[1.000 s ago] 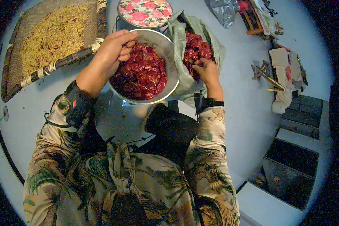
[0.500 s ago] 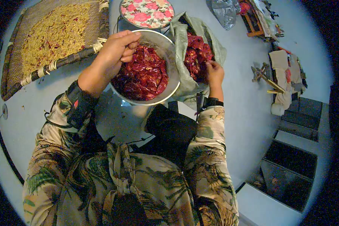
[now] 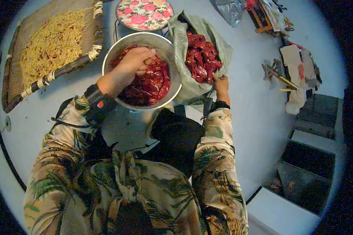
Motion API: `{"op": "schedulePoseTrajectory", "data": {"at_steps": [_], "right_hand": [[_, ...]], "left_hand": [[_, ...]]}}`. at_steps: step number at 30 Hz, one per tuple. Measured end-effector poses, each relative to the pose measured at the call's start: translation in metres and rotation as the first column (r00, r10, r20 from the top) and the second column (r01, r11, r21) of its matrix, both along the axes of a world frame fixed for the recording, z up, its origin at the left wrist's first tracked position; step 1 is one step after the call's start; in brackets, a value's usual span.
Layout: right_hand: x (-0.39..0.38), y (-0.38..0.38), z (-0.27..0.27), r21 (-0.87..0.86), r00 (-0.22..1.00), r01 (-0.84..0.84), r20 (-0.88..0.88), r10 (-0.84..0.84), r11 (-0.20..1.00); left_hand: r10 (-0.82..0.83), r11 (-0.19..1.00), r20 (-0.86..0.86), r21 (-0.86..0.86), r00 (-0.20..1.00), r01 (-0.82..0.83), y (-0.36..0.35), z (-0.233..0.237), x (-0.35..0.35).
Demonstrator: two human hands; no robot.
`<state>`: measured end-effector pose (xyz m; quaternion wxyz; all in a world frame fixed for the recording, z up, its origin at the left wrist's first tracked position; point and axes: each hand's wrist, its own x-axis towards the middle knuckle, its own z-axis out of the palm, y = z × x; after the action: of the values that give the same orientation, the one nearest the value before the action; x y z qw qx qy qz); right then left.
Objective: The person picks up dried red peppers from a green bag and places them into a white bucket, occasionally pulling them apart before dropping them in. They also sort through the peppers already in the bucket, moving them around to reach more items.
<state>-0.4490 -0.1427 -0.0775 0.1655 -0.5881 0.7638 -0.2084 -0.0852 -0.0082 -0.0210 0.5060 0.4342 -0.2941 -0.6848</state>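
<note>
A: Where are the red peppers (image 3: 149,86)?

B: 1 heap is in the metal pot (image 3: 161,44); another fills the open mouth of the green sack (image 3: 179,51), just right of it.

A: How might they handle?

B: They look dried, so I'd guess light, thin-skinned and crackly, a bit slick. I'd take each by its stem end or broad side, gently, since a hard squeeze could split it.

A: And the hands?

B: The left hand (image 3: 134,63) is over the pot, fingers drawn together; I can't tell whether they hold anything. The right hand (image 3: 221,83) is at the sack's near right edge, but I can't tell how wide its fingers are or what they grip.

A: Other containers?

B: Far left, a woven tray (image 3: 29,31) carries loose yellow pieces (image 3: 53,43) with red flecks.
</note>
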Motion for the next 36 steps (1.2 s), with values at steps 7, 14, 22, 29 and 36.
{"op": "schedulePoseTrajectory", "data": {"at_steps": [7,14,22,29,36], "right_hand": [[-0.001,0.002,0.002,0.037,0.977,-0.027,-0.211,0.034,0.999],[-0.017,-0.008,-0.007,-0.045,0.99,-0.002,-0.138,-0.005,0.999],[-0.013,-0.013,-0.002,-0.056,0.994,-0.048,-0.103,0.042,0.997],[-0.022,-0.018,-0.007,-0.092,0.999,0.0,-0.049,-0.005,0.996],[-0.059,-0.048,0.016,-0.23,0.937,0.187,0.332,-0.104,0.955]], "left_hand": [[-0.147,0.986,-0.058,0.069,0.987,0.151,-0.014,-0.034,-0.03],[0.079,0.953,-0.447,0.297,0.891,0.065,-0.038,-0.039,-0.036],[-0.007,0.971,-0.113,0.236,0.994,0.034,-0.048,-0.025,-0.027],[-0.134,0.99,0.414,0.016,0.9,0.14,-0.122,-0.089,-0.067],[-0.052,0.988,0.324,-0.124,0.945,0.097,-0.132,-0.013,-0.079]]}}
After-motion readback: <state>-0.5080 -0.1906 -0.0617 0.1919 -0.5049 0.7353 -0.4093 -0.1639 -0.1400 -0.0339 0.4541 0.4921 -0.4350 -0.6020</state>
